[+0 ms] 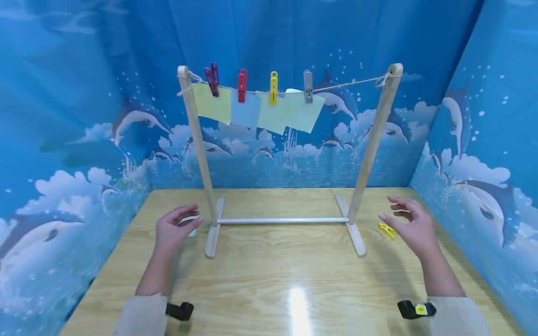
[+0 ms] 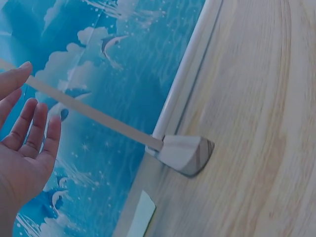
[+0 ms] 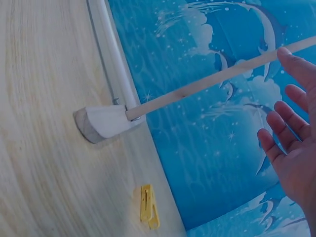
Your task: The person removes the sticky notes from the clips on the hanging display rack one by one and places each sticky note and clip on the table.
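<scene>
Two light sleeves (image 1: 143,317) with black wrist devices (image 1: 180,311) reach in from the near edge. The left hand (image 1: 170,231) hangs above a pale wood-grain table (image 1: 252,275), its grip loosely spread, thumb apart from gently bent fingers. The right hand (image 1: 414,228) mirrors it, spread the same way.

Near the left hand, a flat pale-green piece of paper (image 2: 142,215) lies on the table, partly hidden by the fingers in the head view. Near the right hand lies a yellow plastic clothespin (image 3: 147,207), on its side.

Between the hands stands a pale wooden frame (image 1: 375,140): two upright posts on flat feet, joined low by a white rod (image 1: 281,220). A thin whitish string (image 1: 357,83), knotted at both post tops, sags slightly.

From left, it carries a yellow-green sheet (image 1: 214,105) under a maroon clip (image 1: 214,88), a light-blue sheet (image 1: 245,109) under a red clip (image 1: 242,86), a pale-green sheet (image 1: 271,114) under a bright-yellow clip (image 1: 273,88), and a tilted mint sheet (image 1: 303,112) under a grey clip (image 1: 308,87).

Behind hangs a blue curtain printed with dolphins (image 1: 269,172).
</scene>
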Demonstrator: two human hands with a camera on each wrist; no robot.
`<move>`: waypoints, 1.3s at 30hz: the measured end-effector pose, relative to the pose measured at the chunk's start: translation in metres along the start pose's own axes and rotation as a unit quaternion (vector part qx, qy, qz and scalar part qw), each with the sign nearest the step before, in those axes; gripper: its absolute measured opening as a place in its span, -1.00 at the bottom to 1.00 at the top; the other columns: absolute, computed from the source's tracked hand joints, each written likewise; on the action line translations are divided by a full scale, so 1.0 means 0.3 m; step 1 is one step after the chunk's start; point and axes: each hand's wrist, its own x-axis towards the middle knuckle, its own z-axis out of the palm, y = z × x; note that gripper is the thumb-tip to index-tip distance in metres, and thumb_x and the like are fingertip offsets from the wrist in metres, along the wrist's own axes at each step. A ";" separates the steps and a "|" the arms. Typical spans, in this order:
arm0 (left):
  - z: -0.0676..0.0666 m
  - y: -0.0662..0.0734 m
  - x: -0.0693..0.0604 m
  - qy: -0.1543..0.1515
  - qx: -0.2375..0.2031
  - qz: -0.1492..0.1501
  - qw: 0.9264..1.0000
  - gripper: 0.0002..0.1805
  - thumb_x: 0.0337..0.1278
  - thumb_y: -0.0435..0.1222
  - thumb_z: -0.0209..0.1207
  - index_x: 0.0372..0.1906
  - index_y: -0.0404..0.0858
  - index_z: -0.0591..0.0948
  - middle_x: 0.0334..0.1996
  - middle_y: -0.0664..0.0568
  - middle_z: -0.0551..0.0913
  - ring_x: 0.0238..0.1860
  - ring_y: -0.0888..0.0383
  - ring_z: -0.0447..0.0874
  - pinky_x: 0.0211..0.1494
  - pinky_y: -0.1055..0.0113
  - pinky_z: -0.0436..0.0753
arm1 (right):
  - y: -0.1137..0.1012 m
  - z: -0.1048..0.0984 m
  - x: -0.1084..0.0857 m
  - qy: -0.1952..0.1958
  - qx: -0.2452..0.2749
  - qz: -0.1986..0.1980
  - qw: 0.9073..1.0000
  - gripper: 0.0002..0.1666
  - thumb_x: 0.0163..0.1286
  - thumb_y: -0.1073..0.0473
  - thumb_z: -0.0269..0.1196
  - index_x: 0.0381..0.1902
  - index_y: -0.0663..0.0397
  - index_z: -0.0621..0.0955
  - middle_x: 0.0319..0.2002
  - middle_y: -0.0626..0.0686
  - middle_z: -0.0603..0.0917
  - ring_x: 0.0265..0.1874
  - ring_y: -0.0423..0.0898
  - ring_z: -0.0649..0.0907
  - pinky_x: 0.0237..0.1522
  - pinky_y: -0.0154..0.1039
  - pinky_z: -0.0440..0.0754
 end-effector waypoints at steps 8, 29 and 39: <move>0.029 0.038 -0.007 -0.026 0.021 0.013 0.999 -0.55 0.03 -0.46 0.39 0.07 -0.48 0.59 -0.16 0.18 0.71 -0.08 0.23 0.65 -0.01 0.43 0.65 | -0.058 -0.003 0.002 0.000 0.019 -0.045 0.999 -0.40 0.20 0.29 0.43 0.20 0.28 0.53 0.01 -0.09 0.51 -0.09 -0.37 0.50 -0.07 -0.68 0.45; 0.126 0.130 0.000 -0.135 0.002 0.065 0.989 -0.49 0.08 -0.47 0.35 0.19 -0.37 0.55 0.06 0.01 0.60 0.09 0.06 0.56 0.07 0.35 0.64 | -0.212 -0.040 0.066 -0.043 0.038 -0.142 0.988 -0.36 0.13 0.49 0.40 0.21 0.25 0.54 0.12 -0.02 0.46 0.01 -0.31 0.49 0.05 -0.60 0.44; 0.188 0.178 0.019 -0.157 -0.012 0.060 0.986 -0.47 0.05 -0.39 0.40 0.16 -0.37 0.55 0.09 -0.05 0.59 0.14 -0.03 0.54 0.15 0.24 0.60 | -0.290 -0.054 0.115 -0.051 0.060 -0.188 0.979 -0.34 0.07 0.59 0.38 0.19 0.30 0.54 0.14 -0.06 0.46 0.03 -0.28 0.51 0.07 -0.55 0.47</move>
